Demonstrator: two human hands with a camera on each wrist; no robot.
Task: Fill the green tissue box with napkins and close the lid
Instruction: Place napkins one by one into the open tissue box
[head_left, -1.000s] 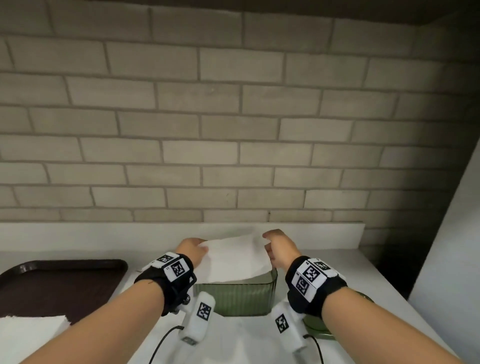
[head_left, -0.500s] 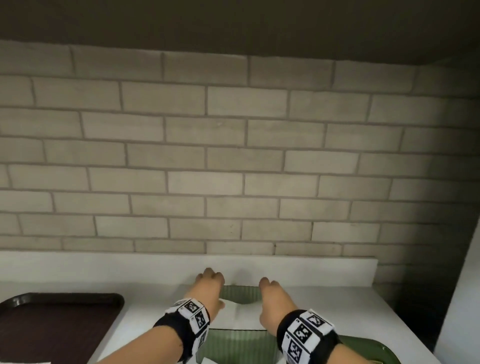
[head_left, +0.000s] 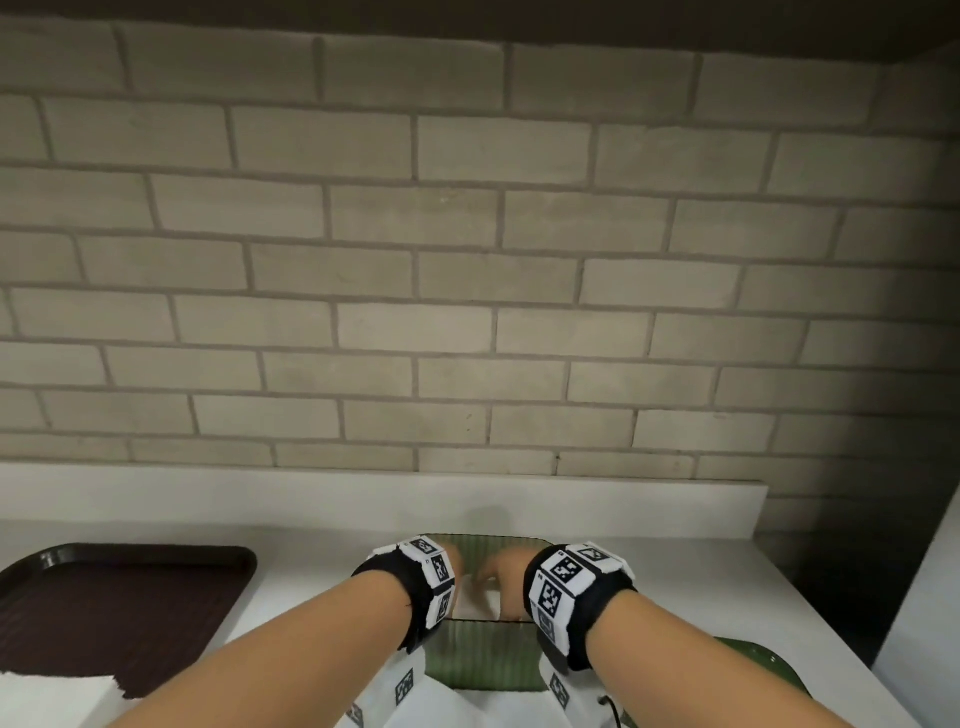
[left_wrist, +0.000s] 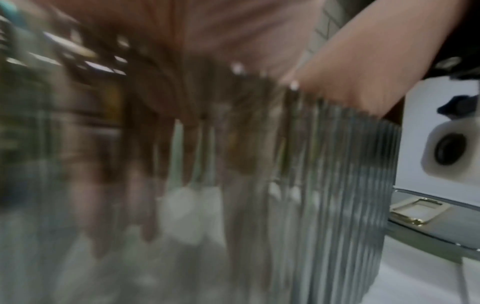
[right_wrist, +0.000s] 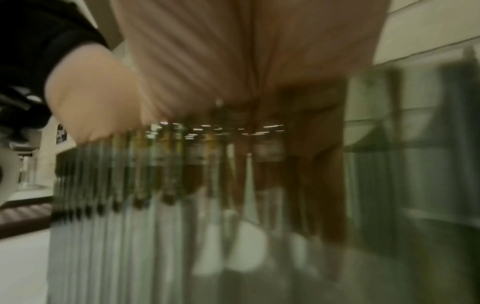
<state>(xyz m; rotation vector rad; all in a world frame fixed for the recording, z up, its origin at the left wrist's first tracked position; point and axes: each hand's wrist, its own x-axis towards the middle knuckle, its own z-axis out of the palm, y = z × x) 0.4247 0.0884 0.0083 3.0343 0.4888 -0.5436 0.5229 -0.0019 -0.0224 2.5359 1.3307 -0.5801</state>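
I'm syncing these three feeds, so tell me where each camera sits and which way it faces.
Head: worn on the head, facing the brick wall and down at both forearms; left hand and right hand reach into the green tissue box.
Left wrist: looks along the blurred left hand's fingers through the box's ribbed wall.
Right wrist: the same along the right hand's fingers.
Shared: all three show the box; both wrist views catch the white napkins.

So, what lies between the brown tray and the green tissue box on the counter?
In the head view, only bare white counter lies between the brown tray and the green tissue box; the left forearm crosses above that stretch.
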